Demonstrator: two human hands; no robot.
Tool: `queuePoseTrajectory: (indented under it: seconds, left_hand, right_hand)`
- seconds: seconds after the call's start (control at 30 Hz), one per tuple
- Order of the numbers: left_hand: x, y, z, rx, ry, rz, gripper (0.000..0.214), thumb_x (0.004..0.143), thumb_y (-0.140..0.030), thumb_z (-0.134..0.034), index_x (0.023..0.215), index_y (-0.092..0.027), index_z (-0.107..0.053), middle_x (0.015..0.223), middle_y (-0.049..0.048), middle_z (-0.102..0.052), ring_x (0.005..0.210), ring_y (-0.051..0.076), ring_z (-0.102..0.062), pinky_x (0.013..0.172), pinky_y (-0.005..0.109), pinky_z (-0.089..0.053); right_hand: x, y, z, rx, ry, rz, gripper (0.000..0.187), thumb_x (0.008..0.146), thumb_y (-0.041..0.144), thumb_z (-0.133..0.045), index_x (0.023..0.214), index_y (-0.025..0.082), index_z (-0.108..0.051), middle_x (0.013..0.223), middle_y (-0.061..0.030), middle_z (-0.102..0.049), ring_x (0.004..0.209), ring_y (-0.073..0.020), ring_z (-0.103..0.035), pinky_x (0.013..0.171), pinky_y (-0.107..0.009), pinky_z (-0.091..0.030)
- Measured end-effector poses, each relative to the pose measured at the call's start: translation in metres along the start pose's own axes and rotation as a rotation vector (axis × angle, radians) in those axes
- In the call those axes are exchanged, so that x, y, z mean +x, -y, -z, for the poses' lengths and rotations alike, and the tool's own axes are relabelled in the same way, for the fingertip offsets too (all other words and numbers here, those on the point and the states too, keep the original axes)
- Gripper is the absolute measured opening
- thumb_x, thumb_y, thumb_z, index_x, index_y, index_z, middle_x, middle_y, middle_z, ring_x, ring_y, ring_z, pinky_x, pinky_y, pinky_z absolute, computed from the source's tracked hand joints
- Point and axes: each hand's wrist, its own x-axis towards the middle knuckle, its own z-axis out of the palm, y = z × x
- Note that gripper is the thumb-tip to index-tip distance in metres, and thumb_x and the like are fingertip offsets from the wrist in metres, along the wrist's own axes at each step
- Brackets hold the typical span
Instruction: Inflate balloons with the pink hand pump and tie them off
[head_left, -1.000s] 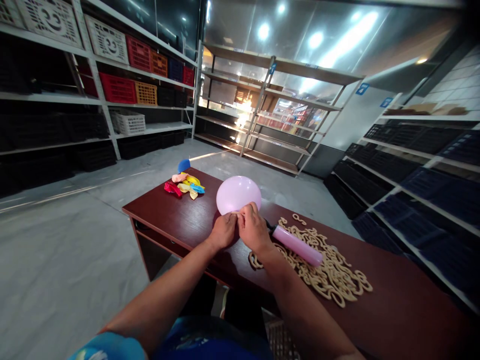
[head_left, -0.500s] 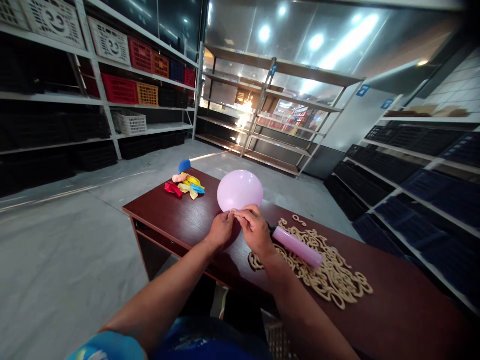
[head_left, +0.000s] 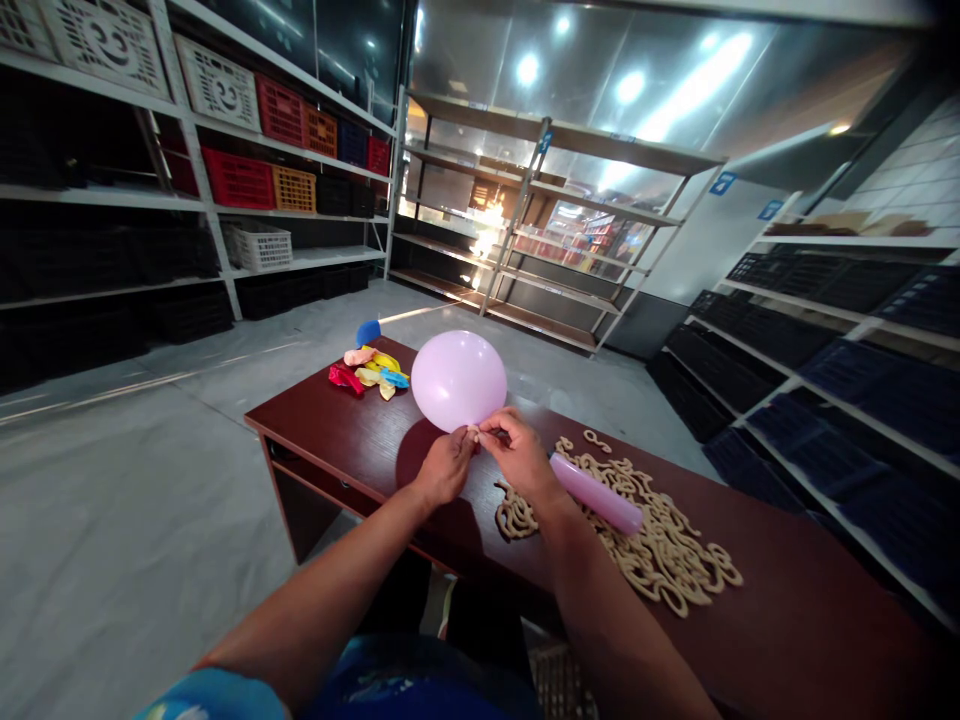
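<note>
An inflated pink balloon (head_left: 459, 378) stands over the table, its neck pointing down toward me. My left hand (head_left: 447, 464) is closed, pinching the neck from the left. Close against it, my right hand (head_left: 516, 448) pinches the same neck with thumb and forefinger. The fingertips cover most of the neck, so whether it is knotted cannot be made out. To the right of my right hand lies a pink balloon pump (head_left: 598, 494), resting on a heap of tan, looped rubber-like rings or bands (head_left: 660, 540).
Limp balloons in several colours (head_left: 375, 370) lie at the far left of the brown table (head_left: 315, 420). Behind them is a blue round-ended object (head_left: 368, 333). Shelves with crates (head_left: 240, 178) stand left, bare-looking racks (head_left: 525, 200) behind, dark bins (head_left: 787, 340) right.
The inflated balloon has shifted left and slightly up, tilting over to the left. Both hands stay at its neck, with the right hand's fingers a little more spread.
</note>
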Motion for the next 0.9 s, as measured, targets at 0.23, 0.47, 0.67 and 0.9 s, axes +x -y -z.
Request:
queuePoseTrajectory:
  seconds: [0.23,0.47,0.67,0.9]
  left_hand:
    - [0.002,-0.005,-0.003,-0.071,0.034,-0.039,0.04,0.088,-0.045,-0.029,0.082,-0.015,-0.054,0.074,0.0045,-0.057,0.068,0.014,-0.05,0.066,0.025,-0.038]
    - [0.007,-0.003,-0.002,0.051,-0.02,-0.024,0.037,0.088,-0.04,-0.032,0.087,-0.014,-0.058,0.079,0.0075,-0.062,0.072,0.016,-0.055,0.069,0.026,-0.041]
    - [0.006,0.002,-0.003,0.098,-0.112,0.009,0.036,0.088,-0.039,-0.031,0.082,-0.017,-0.059,0.073,0.0039,-0.062,0.067,0.014,-0.054,0.065,0.024,-0.039]
    - [0.005,0.005,-0.005,0.074,-0.106,0.007,0.034,0.088,-0.038,-0.031,0.085,-0.017,-0.058,0.078,0.0044,-0.062,0.07,0.015,-0.055,0.067,0.024,-0.04]
  right_hand:
    - [-0.005,-0.004,-0.012,-0.128,-0.189,0.012,0.006,0.081,0.021,-0.045,0.076,0.019,-0.047,0.083,-0.0039,-0.048,0.077,-0.0152,-0.049,0.071,-0.031,-0.045]
    - [-0.01,0.007,-0.013,-0.125,-0.21,0.079,0.008,0.083,0.024,-0.045,0.078,0.02,-0.05,0.087,-0.0054,-0.048,0.081,-0.0159,-0.049,0.073,-0.031,-0.045]
    - [-0.011,0.011,-0.003,-0.139,-0.126,0.072,0.018,0.086,0.026,-0.043,0.082,0.021,-0.06,0.083,-0.0035,-0.058,0.078,-0.015,-0.054,0.071,-0.028,-0.044]
    - [-0.011,0.005,-0.002,-0.13,-0.135,0.057,0.015,0.082,0.027,-0.051,0.087,0.022,-0.065,0.083,-0.0031,-0.062,0.079,-0.0155,-0.055,0.074,-0.029,-0.044]
